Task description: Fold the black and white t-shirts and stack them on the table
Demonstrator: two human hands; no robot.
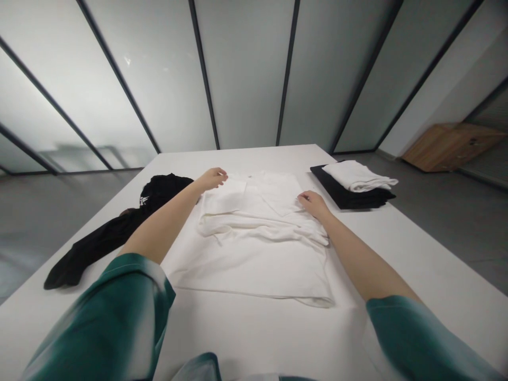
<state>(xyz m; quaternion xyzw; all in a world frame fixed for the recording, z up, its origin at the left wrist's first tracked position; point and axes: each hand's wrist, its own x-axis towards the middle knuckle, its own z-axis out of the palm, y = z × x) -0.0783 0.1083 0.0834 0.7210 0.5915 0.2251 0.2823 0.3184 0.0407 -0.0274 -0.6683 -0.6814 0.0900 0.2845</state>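
Observation:
A white shirt (254,264) lies on the white table, its lower part spread flat and its upper part folded over in wrinkled layers. My left hand (214,179) is at the upper left edge of the folded part, fingers apart and holding nothing. At the right edge of the same layers, my right hand (313,203) has its fingers bent together in a pinch at the fabric; the fingertips show only small.
Crumpled black clothing (159,191) stretches along the table's left side, partly behind my left forearm. At the back right, a folded white garment (357,175) rests on folded black clothes (343,198). Frosted panels stand behind the table (416,254); a wooden cabinet (448,148) is farther right.

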